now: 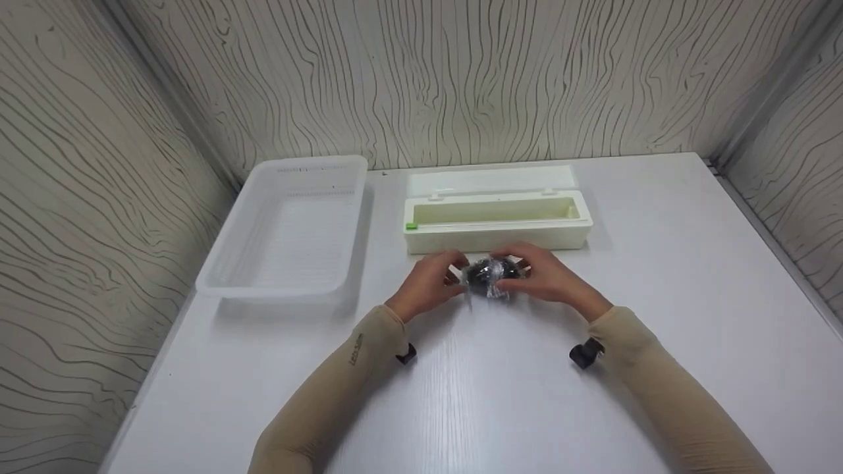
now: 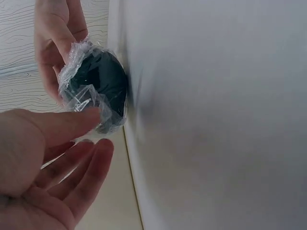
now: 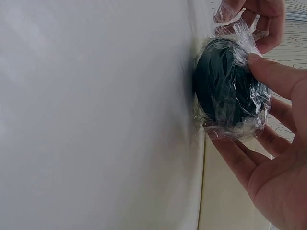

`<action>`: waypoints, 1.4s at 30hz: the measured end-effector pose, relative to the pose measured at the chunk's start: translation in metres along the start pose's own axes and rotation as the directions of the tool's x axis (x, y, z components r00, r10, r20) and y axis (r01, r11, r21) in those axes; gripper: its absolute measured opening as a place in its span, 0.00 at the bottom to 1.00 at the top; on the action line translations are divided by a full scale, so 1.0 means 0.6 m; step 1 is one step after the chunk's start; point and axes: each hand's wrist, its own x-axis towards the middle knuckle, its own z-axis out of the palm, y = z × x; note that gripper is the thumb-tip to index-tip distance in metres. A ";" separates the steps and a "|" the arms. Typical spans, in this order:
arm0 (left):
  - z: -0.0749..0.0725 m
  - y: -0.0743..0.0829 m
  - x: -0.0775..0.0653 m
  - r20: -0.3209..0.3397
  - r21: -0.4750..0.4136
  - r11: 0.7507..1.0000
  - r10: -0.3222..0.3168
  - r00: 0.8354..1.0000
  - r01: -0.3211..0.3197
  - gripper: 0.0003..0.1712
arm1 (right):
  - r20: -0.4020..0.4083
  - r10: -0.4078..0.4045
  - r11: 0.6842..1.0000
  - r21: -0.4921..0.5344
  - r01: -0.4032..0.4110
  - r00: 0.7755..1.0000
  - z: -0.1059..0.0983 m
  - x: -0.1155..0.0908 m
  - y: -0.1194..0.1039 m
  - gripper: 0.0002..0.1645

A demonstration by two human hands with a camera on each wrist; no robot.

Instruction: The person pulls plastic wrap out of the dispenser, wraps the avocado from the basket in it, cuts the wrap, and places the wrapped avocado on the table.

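Note:
A dark, rounded object (image 1: 479, 276) wrapped in crinkled clear cling film (image 3: 244, 48) rests on the white table, just in front of a long box. Its kind is hidden by the film; in the left wrist view it looks dark green. From the left side, my left hand (image 1: 431, 283) pinches loose film between thumb and fingers. My right hand (image 1: 550, 276) holds the opposite side, its thumb (image 3: 273, 74) pressing on the film and its other fingers curled around behind.
Behind the hands stands a long white box (image 1: 500, 237) with its lid (image 1: 494, 179) raised and a green slider (image 1: 411, 226) on its front edge. A white plastic basket (image 1: 217, 276) sits at the left. A wood-patterned wall (image 1: 461, 79) borders the table's back.

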 end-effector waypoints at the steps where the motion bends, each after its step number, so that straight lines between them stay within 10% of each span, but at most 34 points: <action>1: 0.001 0.001 0.001 0.008 -0.001 1.000 -0.009 1.000 0.009 0.20 | 0.001 -0.002 1.000 0.000 0.002 1.000 0.000 0.000 0.000 0.34; 21: 0.017 0.022 0.023 -0.192 0.088 0.995 0.070 0.979 -0.054 0.04 | -0.003 -0.002 1.000 -0.005 0.002 1.000 -0.002 0.000 -0.001 0.33; 42: 0.012 0.018 0.001 -0.090 0.142 0.985 0.113 0.990 -0.100 0.11 | 0.029 -0.002 1.000 0.012 0.002 1.000 -0.012 -0.005 0.009 0.32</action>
